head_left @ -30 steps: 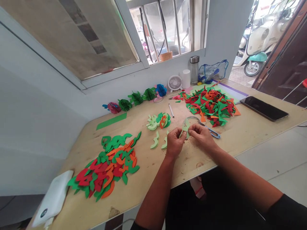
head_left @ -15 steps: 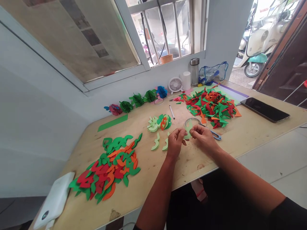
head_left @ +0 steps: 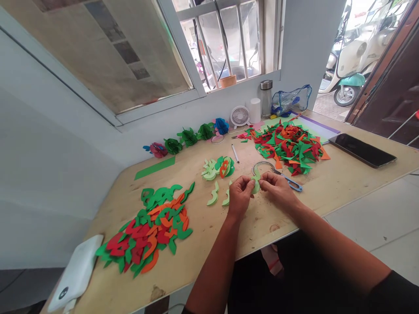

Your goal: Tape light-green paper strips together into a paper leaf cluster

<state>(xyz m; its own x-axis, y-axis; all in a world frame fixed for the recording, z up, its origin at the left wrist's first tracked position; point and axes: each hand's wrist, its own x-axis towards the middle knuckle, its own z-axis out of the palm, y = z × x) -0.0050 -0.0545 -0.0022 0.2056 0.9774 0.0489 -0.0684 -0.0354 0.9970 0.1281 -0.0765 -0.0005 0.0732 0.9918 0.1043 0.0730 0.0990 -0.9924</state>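
Observation:
Between both hands is a light green paper cutout [head_left: 256, 185] with a curved outline. My left hand [head_left: 241, 195] pinches its left side, fingers closed. My right hand [head_left: 276, 188] grips the right edge between thumb and fingers. Similar light green curved cutouts [head_left: 213, 194] lie left of my left hand, one partly hidden behind it. Behind them is a small group of light green, green and orange paper pieces [head_left: 210, 169]. A pair of scissors with blue-grey handles [head_left: 292, 183] rests just beyond my right hand, near a ring-shaped object [head_left: 262, 165].
A heap of green, red and orange cutouts [head_left: 140, 233] covers the left. Paper scraps [head_left: 291, 146] pile up at back right, beside a phone [head_left: 362, 149]. A white pen [head_left: 235, 153], small fan [head_left: 240, 116], glass bottle [head_left: 266, 98] and paper flowers [head_left: 189, 136] stand farther back. A white power bank [head_left: 77, 270] lies front left.
The light green cutout has turned in my fingers and now shows a rounder, curled shape. My right hand has shifted slightly; both hands stay in about the same place.

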